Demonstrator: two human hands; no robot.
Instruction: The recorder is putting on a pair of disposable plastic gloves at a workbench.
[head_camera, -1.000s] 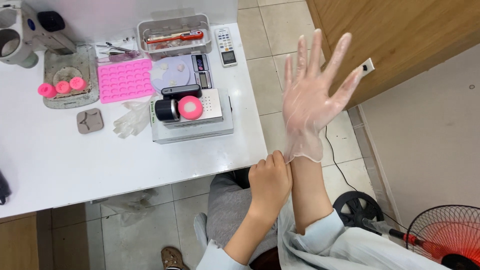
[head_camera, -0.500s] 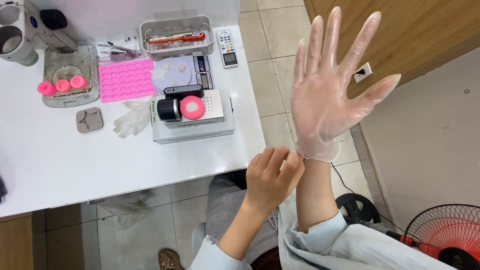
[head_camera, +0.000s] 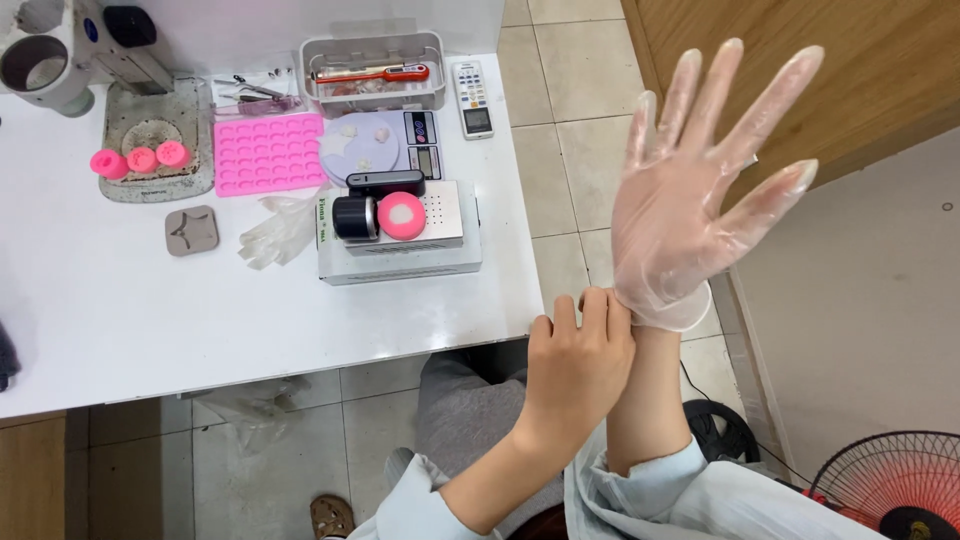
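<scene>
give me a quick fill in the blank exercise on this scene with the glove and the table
1. The right hand wears a clear ____.
2. The bare left hand touches the glove's ____ at the wrist.
3. A second glove lies on the white ____.
4. The silicone mould tray is ____ in colour.

Missing words: glove; cuff; table; pink

**White table and what lies on it**

The white table (head_camera: 120, 320) carries a pink mould (head_camera: 267, 153), a grey tray (head_camera: 155, 150) with three pink cups (head_camera: 140, 159), a small grey mould (head_camera: 190, 230), a crumpled glove (head_camera: 280, 228), a white box (head_camera: 400, 255), a scale (head_camera: 385, 143), a bin (head_camera: 375, 70) and a remote (head_camera: 474, 99)
</scene>
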